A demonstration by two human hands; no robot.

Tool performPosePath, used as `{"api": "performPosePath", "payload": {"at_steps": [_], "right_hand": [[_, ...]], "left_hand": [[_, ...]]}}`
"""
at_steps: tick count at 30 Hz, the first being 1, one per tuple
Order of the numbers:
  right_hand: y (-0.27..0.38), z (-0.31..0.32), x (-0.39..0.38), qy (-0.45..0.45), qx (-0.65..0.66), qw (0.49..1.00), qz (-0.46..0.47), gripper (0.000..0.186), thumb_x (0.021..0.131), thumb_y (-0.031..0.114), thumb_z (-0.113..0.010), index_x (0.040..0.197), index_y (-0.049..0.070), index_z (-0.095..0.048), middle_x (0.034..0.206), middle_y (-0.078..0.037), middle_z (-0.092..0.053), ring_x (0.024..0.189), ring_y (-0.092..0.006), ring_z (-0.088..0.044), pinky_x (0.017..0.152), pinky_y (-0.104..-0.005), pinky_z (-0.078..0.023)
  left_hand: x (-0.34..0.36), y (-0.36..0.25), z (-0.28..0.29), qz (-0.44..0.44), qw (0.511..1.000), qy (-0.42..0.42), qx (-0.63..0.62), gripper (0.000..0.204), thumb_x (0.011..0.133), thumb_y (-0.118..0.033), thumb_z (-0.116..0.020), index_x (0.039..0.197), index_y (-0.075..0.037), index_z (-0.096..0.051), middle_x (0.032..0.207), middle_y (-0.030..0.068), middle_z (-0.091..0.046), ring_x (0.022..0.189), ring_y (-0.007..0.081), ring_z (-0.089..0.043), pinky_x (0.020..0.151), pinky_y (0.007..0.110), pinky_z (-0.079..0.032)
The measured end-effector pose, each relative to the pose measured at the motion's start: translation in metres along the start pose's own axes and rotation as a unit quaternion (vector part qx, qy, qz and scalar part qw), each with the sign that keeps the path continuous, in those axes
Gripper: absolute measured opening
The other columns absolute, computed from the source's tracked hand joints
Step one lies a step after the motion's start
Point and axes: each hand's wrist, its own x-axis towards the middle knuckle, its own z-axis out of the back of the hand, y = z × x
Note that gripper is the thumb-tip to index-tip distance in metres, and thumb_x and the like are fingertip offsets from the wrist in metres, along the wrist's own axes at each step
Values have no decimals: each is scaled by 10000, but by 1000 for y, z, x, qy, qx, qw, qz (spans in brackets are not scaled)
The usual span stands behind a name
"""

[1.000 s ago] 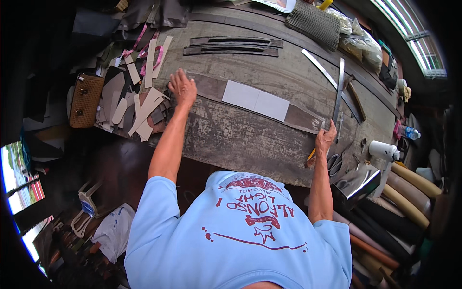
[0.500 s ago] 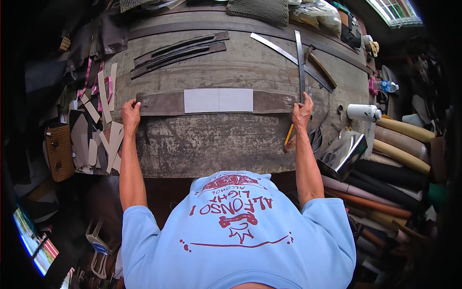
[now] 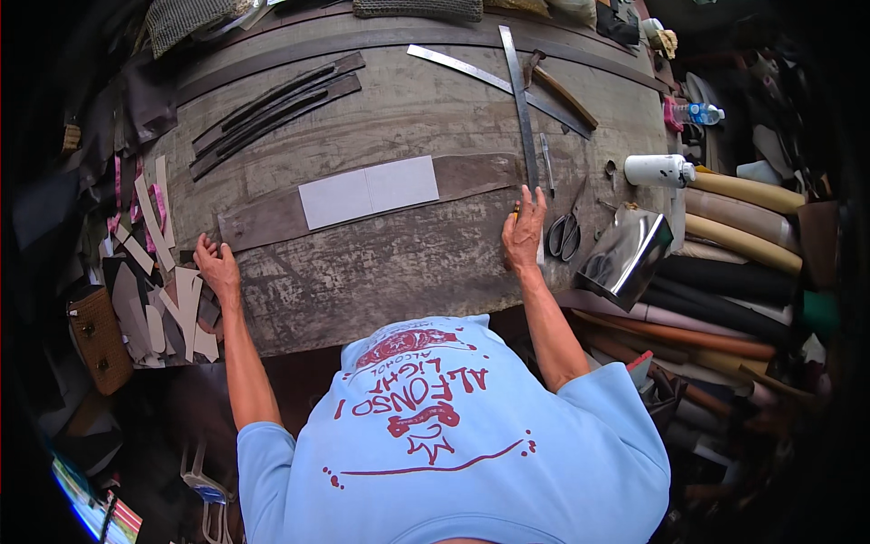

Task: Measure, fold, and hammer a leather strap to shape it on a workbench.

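Note:
A long dark brown strip (image 3: 480,172), looking like leather, lies flat across the table with two light grey rectangular pieces (image 3: 399,186) edge to edge on its middle. My left hand (image 3: 217,267) is just off the strip's left end, its fingers loosely bent and apart, holding nothing I can see. Beyond the strip's right end, my right hand (image 3: 523,234) lies with fingers stretched out over a slim yellow-orange tool (image 3: 516,211), mostly hidden under the palm. Whether the hand touches the tool is unclear. A dark metal ruler (image 3: 521,109) ends close to its fingertips.
Scissors (image 3: 564,238), a pen (image 3: 546,163) and a shiny metal box (image 3: 625,258) lie right; a hammer (image 3: 566,95) and a second ruler (image 3: 462,68) lie behind. Dark strips (image 3: 281,113) lie far left, pale offcuts (image 3: 186,313) near left. A white bottle (image 3: 657,170) and material rolls (image 3: 739,227) stand rightmost.
Both hands have let go of the strip's ends. My left hand has drawn back slightly, and my right hand has come over the yellow-orange tool with fingers extended. The whole view has turned.

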Motion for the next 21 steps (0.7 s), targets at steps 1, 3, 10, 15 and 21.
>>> {"api": "performPosePath", "payload": {"at_steps": [1,3,10,15,21], "right_hand": [[-7,-3,-6,0,0,1000,-1,619,897,-20,-542,1485,83,-380,1483,-213,-310,1219,-346,-513,954,-416,-504],[-16,-8,-15,-27,-144,989,28,670,874,-42,-536,1503,101,-355,1506,-216,-281,1216,-369,-496,979,-450,-469],[-45,-16,-13,-35,-161,985,54,687,887,-88,-516,1519,127,-352,1550,-158,-270,1195,-309,-523,903,-456,-454],[-50,-19,-8,-26,-146,987,54,655,911,-63,-523,1515,142,-370,1555,-157,-281,1171,-310,-537,879,-453,-455],[-50,1,-8,-89,-83,992,38,571,935,78,-620,1474,133,-438,1515,-183,-357,1226,-362,-515,1003,-461,-431]], "left_hand": [[1,2,0,-1,1000,1,1,493,917,-103,-613,1380,-22,-467,1261,168,-483,1134,296,-556,982,413,-452],[2,-3,0,-59,994,-39,87,509,909,-94,-613,1390,-35,-457,1264,175,-483,1219,337,-495,1026,457,-427],[-52,-78,-49,-324,926,99,164,533,944,-181,-590,1442,-77,-431,1516,115,-382,1461,334,-269,1187,503,-238],[-87,-74,-67,-310,920,153,186,555,979,-262,-558,1481,-84,-404,1574,90,-333,1499,325,-196,1212,499,-169],[-104,-64,-62,-338,913,137,185,627,981,-297,-548,1516,-42,-340,1614,140,-253,1501,358,-185,1207,524,-139]]}}
